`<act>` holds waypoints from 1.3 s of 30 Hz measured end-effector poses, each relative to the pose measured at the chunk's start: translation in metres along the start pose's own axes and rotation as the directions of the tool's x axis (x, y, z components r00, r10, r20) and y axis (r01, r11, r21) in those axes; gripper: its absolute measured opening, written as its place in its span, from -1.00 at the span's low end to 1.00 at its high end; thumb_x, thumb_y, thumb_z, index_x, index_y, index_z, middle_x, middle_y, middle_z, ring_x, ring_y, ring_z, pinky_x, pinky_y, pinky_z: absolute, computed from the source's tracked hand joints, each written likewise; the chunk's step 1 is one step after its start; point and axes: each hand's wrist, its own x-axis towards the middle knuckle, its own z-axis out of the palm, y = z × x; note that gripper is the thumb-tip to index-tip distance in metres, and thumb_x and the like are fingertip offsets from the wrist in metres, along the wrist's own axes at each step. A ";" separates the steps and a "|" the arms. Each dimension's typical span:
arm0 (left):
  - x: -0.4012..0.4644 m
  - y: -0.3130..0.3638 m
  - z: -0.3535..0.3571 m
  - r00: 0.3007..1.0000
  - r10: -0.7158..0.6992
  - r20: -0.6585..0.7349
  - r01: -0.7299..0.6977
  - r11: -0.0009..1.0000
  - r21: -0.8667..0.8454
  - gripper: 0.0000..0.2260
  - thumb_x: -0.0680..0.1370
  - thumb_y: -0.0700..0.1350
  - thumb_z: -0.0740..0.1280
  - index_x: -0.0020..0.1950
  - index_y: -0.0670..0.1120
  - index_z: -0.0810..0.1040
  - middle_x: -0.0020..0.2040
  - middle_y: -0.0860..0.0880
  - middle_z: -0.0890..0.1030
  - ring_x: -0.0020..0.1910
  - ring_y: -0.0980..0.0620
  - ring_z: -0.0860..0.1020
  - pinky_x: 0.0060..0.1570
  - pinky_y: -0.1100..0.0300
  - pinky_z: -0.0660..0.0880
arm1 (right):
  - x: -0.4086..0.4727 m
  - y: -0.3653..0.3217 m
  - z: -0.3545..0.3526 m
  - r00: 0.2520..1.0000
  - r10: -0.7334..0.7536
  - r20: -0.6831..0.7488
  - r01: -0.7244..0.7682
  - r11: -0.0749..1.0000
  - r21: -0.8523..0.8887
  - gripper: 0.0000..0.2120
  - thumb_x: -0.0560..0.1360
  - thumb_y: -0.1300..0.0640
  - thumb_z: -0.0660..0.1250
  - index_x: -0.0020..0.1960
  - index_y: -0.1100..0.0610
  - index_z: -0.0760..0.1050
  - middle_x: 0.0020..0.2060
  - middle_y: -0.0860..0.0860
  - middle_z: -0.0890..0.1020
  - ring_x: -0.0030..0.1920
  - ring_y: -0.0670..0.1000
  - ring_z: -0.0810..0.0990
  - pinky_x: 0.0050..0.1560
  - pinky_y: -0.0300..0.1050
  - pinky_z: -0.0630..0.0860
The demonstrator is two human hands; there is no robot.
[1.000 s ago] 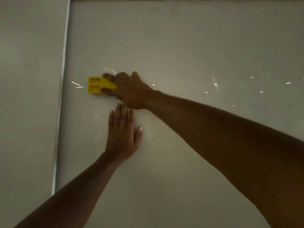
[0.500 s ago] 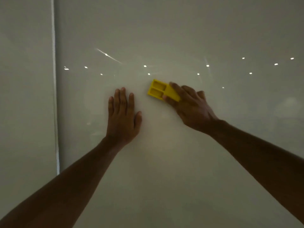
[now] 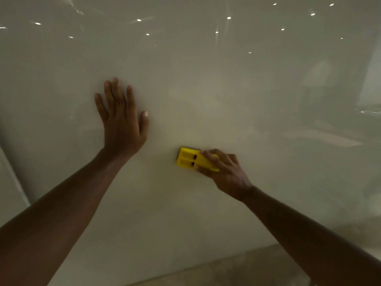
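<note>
While it lies against the pale glossy panel (image 3: 206, 89), a small yellow plastic scraper (image 3: 190, 159) with two rectangular recesses, right of centre, right hand (image 3: 224, 172) gripping it with curled fingers, left hand (image 3: 121, 120) flat on the panel, fingers straight and spread, hands apart.

Yellow scraper (image 3: 190, 159) (two dark slots), glossy off-white panel (image 3: 206, 89) flecked with white glints

We see a dim, greyish picture. Small white glints dot the glossy panel (image 3: 206, 89) along the top edge, and hazy reflections smear its right side. The left forearm (image 3: 53, 221) and right forearm (image 3: 309, 234) lie in shadow at the lower corners. Only the yellow scraper (image 3: 188, 161) looks bright.
</note>
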 end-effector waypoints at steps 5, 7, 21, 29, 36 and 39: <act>-0.015 0.019 0.005 0.999 -0.023 0.026 0.023 1.000 0.003 -0.39 0.73 0.02 0.13 0.68 -0.28 0.12 0.65 -0.47 0.07 0.64 -0.51 0.02 0.60 -0.33 -0.21 | -0.044 0.050 -0.009 0.603 0.754 -0.261 -0.711 0.656 0.254 -0.55 0.56 0.27 0.41 0.43 0.08 0.50 0.46 0.30 0.41 0.38 0.34 0.46 0.29 0.20 0.48; -0.021 0.031 0.007 0.999 -0.015 0.040 0.015 1.000 -0.002 -0.39 0.73 0.02 0.13 0.68 -0.29 0.11 0.65 -0.48 0.06 0.64 -0.51 0.02 0.60 -0.26 -0.29 | -0.051 0.042 -0.005 0.380 0.890 -0.252 -0.807 0.452 0.380 -0.50 0.56 0.26 0.40 0.47 0.10 0.44 0.49 0.31 0.35 0.40 0.34 0.43 0.37 0.16 0.43; -0.058 0.153 0.042 0.986 -0.002 0.166 0.014 0.997 -0.070 -0.40 0.73 0.01 0.13 0.67 -0.31 0.13 0.63 -0.53 0.05 0.61 -0.58 0.01 0.60 -0.27 -0.28 | -0.265 0.039 0.001 0.820 0.525 0.229 -0.562 0.814 0.146 -0.41 0.51 0.28 0.39 0.39 -0.26 0.48 0.41 0.10 0.52 0.31 0.27 0.50 0.18 0.12 0.48; -0.123 0.287 0.079 0.950 0.056 0.307 0.035 0.959 -0.282 -0.41 0.71 -0.02 0.17 0.65 -0.33 0.18 0.61 -0.55 0.06 0.61 -0.58 0.02 0.59 -0.43 -0.14 | -0.399 0.086 -0.058 0.426 0.796 0.431 -0.897 0.435 0.083 -0.34 0.41 0.40 0.51 0.42 0.00 0.49 0.41 0.26 0.48 0.26 0.36 0.54 0.14 0.30 0.59; -0.209 0.438 0.103 0.819 0.230 0.526 0.080 0.862 -0.501 -0.41 0.68 -0.02 0.17 0.59 -0.39 0.28 0.62 -0.51 0.12 0.63 -0.52 0.07 0.59 -0.42 -0.05 | -0.488 0.104 -0.103 0.191 0.816 0.545 -0.942 0.308 -0.132 -0.38 0.40 0.35 0.54 0.41 0.03 0.53 0.40 0.23 0.51 0.19 0.37 0.56 0.06 0.25 0.64; -0.240 0.497 0.109 0.709 0.321 0.628 0.131 0.815 -0.564 -0.39 0.67 0.01 0.16 0.60 -0.38 0.30 0.62 -0.48 0.16 0.63 -0.49 0.11 0.57 -0.45 0.07 | -0.521 0.108 -0.119 0.066 0.791 0.608 -0.922 0.282 -0.266 -0.41 0.46 0.28 0.50 0.45 0.00 0.49 0.46 0.20 0.45 0.26 0.36 0.51 0.13 0.24 0.59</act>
